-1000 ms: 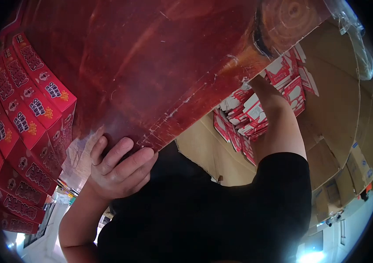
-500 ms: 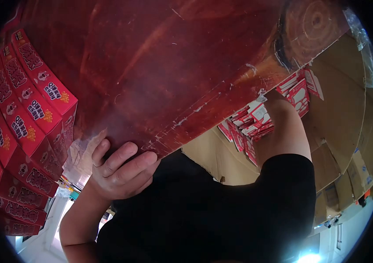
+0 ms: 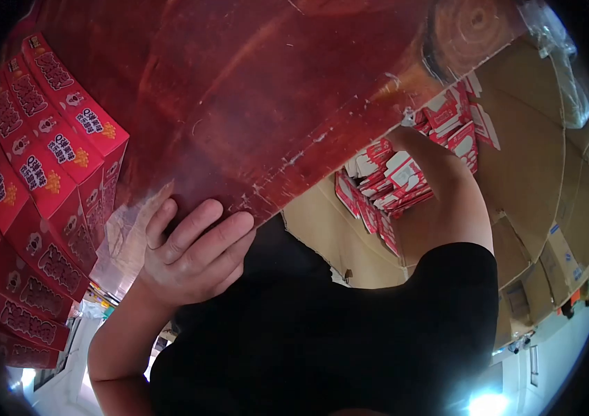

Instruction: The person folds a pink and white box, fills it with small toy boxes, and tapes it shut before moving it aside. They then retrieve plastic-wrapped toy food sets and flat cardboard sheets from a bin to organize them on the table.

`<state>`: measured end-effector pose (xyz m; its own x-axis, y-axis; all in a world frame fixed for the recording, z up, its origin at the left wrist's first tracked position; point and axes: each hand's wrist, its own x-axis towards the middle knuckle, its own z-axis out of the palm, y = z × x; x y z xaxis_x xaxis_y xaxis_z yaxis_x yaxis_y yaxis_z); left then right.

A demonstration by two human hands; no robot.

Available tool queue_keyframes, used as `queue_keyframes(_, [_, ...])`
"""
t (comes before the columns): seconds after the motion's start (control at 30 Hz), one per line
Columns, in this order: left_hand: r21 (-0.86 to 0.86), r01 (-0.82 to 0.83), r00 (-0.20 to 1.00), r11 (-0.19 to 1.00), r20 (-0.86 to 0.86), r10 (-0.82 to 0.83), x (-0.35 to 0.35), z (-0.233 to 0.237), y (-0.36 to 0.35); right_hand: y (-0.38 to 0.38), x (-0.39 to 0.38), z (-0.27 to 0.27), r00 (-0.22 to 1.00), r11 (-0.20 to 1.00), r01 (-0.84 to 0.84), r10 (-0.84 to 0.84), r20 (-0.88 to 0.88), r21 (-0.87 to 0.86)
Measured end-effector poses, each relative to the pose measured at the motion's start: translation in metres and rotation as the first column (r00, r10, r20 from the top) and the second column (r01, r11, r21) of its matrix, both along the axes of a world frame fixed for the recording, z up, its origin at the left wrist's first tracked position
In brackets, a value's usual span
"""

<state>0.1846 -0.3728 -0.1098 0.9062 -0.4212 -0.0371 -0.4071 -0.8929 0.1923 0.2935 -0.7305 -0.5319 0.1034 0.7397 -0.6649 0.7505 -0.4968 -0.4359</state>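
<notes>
My left hand (image 3: pixel 201 253) rests at the near edge of the dark red wooden table (image 3: pixel 239 104), its fingers spread on the surface and nothing seen in them. My right forearm (image 3: pixel 450 187) reaches down beside a large cardboard box (image 3: pixel 523 132) holding many flat red-and-white cartons (image 3: pixel 405 173). The table edge hides my right hand, so its fingers and anything they hold cannot be seen. Some cartons lie close to that forearm, partly behind it.
Stacked red snack boxes (image 3: pixel 66 152) with printed lettering stand on the table at the left. A clear plastic sheet (image 3: pixel 565 69) hangs at the upper right over the cardboard. A bright light (image 3: pixel 488 404) shows at the bottom right.
The view has shifted slightly, so more of the cartons shows past the table edge. My right forearm has moved a little up and left; my left hand stays on the table edge.
</notes>
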Motion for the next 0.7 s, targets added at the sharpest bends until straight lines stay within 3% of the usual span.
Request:
queue_keyframes(0.2, [0.085, 0.102, 0.994, 0.991, -0.051, -0.098, 0.005, 0.008, 0.002, -0.038, 0.007, 0.053, 0.983, 0.994, -0.105, 0.106, 0.149, -0.017])
queue_keyframes(0.27, [0.042, 0.057, 0.996, 0.998, -0.065, -0.054, 0.003, 0.009, 0.000, -0.043, 0.014, 0.063, 0.983, 0.998, -0.057, 0.055, 0.178, 0.006])
queue_keyframes(0.3, [0.010, 0.016, 0.998, 1.000, -0.063, -0.016, 0.003, 0.008, -0.002, -0.047, 0.014, 0.061, 0.972, 0.994, 0.008, -0.033, 0.231, 0.110])
queue_keyframes(0.4, [-0.033, -0.014, 0.997, 0.999, -0.078, 0.012, 0.007, 0.008, -0.004, -0.038, 0.032, 0.069, 0.978, 0.982, 0.029, -0.066, 0.198, 0.187])
queue_keyframes(0.43, [-0.039, -0.015, 0.997, 0.999, -0.079, 0.011, 0.007, 0.008, -0.005, -0.030, 0.038, 0.081, 0.981, 0.995, 0.042, -0.059, 0.185, 0.095])
queue_keyframes(0.53, [-0.038, -0.009, 0.997, 0.999, -0.076, 0.006, 0.008, 0.008, -0.007, -0.008, 0.051, 0.113, 0.982, 0.997, 0.055, -0.064, 0.179, 0.054])
queue_keyframes(0.67, [-0.026, -0.006, 0.997, 1.000, -0.071, 0.004, 0.010, 0.010, -0.007, -0.011, 0.024, 0.112, 0.959, 0.935, 0.088, -0.173, 0.226, 0.343])
queue_keyframes(0.7, [-0.029, -0.002, 0.998, 1.000, -0.067, 0.000, 0.009, 0.009, -0.007, -0.004, 0.015, 0.126, 0.953, 0.935, 0.118, -0.201, 0.225, 0.333])
